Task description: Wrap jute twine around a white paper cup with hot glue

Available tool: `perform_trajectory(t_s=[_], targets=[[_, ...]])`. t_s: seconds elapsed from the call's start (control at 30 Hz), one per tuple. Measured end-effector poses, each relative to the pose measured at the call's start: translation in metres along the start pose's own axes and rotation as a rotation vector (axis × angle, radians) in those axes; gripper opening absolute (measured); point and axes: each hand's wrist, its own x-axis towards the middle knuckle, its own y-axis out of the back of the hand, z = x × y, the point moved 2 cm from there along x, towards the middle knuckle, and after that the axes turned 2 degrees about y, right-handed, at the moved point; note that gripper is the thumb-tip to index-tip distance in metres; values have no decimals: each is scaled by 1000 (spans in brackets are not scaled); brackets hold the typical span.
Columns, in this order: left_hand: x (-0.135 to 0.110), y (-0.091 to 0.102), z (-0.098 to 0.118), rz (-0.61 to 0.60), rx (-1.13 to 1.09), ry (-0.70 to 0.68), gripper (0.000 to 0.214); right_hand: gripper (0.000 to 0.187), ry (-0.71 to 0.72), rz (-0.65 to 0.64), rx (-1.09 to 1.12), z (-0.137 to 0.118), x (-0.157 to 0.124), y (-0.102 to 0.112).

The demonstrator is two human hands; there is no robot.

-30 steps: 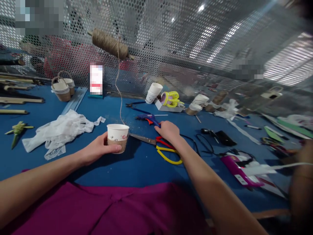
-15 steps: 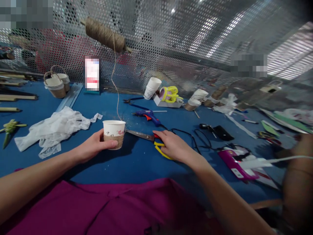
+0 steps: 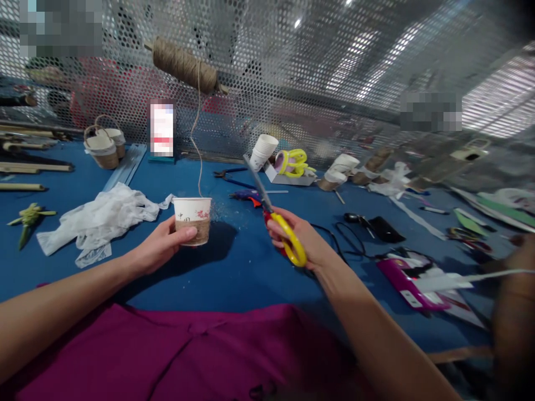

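The left hand (image 3: 159, 243) is wrapped round the side of the paper cup (image 3: 193, 213), thumb across the twine-covered lower band, and the cup stands about upright in front of the person, over the blue table (image 3: 217, 289); whether its base touches the surface, I cannot tell. That is a sound way to steady it: firm enough against turning, light enough, I'd judge, that the thin wall does not buckle. The right hand (image 3: 297, 235) has its fingers curled round the yellow and red handles of the scissors (image 3: 278, 218), with the blades looking closed and aimed away from the body (whether any finger sits inside a loop is not clear). A good hold here would settle thumb and fingers in the loops before the blades come near anything. The string (image 3: 193, 136) drops from the spool (image 3: 184, 67) and passes out of sight behind the cup's rim, so its end is hidden; careful work means tilting the cup enough to see it, and giving the string slack rather than a tug. The tips also need clear room from the glue gun (image 3: 241, 195), near the scissors, and from the left thumb.
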Motion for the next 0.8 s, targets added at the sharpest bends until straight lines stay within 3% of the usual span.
perform_trajectory(t_s=[0.2, 0.4, 0.63, 0.8], targets=[[1, 3, 0, -83, -1, 26, 41, 60, 148, -119, 239, -20, -6, -17], [2, 6, 2, -161, -28, 89, 42, 64, 332, -225, -157, -22, -11, -29], [2, 6, 11, -97, -23, 44, 37, 59, 487, -9, -676, -28, -15, -32], [3, 5, 9, -126, 23, 70, 34, 55, 538, 35, -811, -14, -14, -31]])
